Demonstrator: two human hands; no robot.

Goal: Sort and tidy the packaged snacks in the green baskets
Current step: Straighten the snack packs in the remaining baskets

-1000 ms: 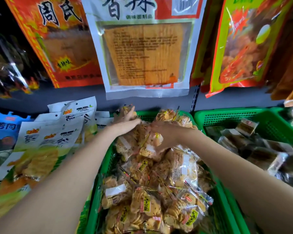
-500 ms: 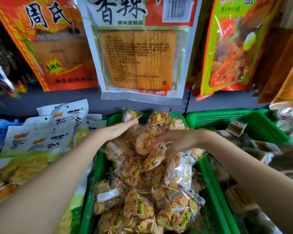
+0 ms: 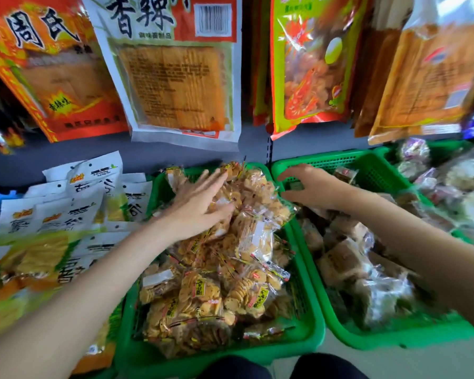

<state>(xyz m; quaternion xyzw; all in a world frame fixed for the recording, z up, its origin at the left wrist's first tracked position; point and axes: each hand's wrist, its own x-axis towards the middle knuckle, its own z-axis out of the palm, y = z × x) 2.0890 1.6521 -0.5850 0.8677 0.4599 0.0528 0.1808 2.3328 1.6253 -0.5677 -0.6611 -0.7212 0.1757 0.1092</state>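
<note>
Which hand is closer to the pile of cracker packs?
Left. The left hand rests flat on the cracker packs; the right hand is over the neighbouring basket, beside the pile.

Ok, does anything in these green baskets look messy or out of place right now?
Yes. The cracker packets are heaped high at the back of the middle basket, some leaning over its right rim, with the left hand flat on the heap. The right hand reaches into the next basket. Nothing looks torn or spilled.

Cracker packs (image 3: 238, 242) heaped over my middle basket (image 3: 309, 318), no gap btwn; only free room is right basket's (image 3: 367, 165) bare far corner at 1 o'clock, hanging bags (image 3: 175, 72) crowding overhead at 12.
</note>
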